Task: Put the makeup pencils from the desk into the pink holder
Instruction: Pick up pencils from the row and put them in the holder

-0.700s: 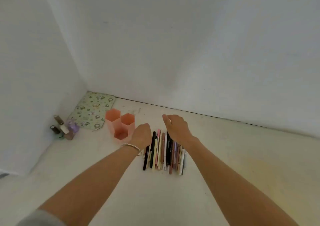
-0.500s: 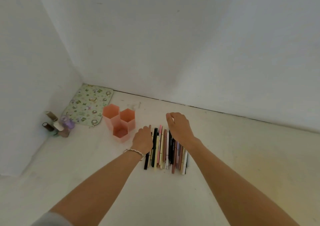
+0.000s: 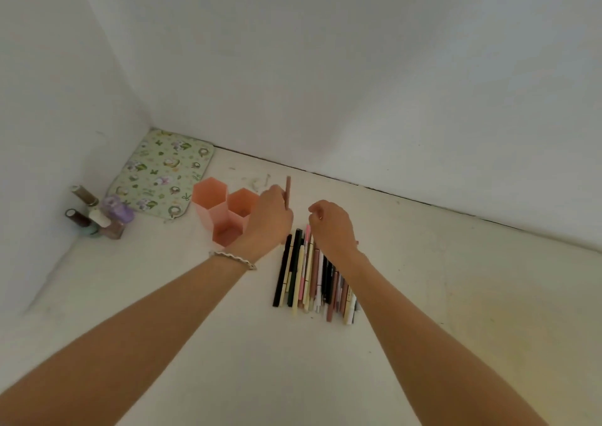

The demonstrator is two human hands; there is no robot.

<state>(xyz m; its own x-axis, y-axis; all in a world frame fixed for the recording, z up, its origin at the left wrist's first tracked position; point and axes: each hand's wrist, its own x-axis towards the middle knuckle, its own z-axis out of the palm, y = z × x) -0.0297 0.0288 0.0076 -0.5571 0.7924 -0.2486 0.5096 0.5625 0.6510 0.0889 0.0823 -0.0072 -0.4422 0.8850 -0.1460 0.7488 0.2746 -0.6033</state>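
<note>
A row of several makeup pencils (image 3: 309, 279) lies side by side on the white desk (image 3: 228, 344). Left of them stands the pink holder (image 3: 215, 212), made of three hexagonal cups. My left hand (image 3: 268, 222) is raised just right of the holder and grips a brownish pencil (image 3: 288, 191) that points up. My right hand (image 3: 332, 226) rests over the far ends of the pencil row, with its fingers curled down onto a pink pencil (image 3: 306, 262); whether it grips it I cannot tell.
A flowered mat (image 3: 163, 173) lies in the back left corner. Several small nail polish bottles (image 3: 97, 213) stand against the left wall. White walls close the desk at the back and left.
My left hand has lifted a brownish pencil off the row and moved up towards the holder. My right hand has curled its fingers down onto the row.
</note>
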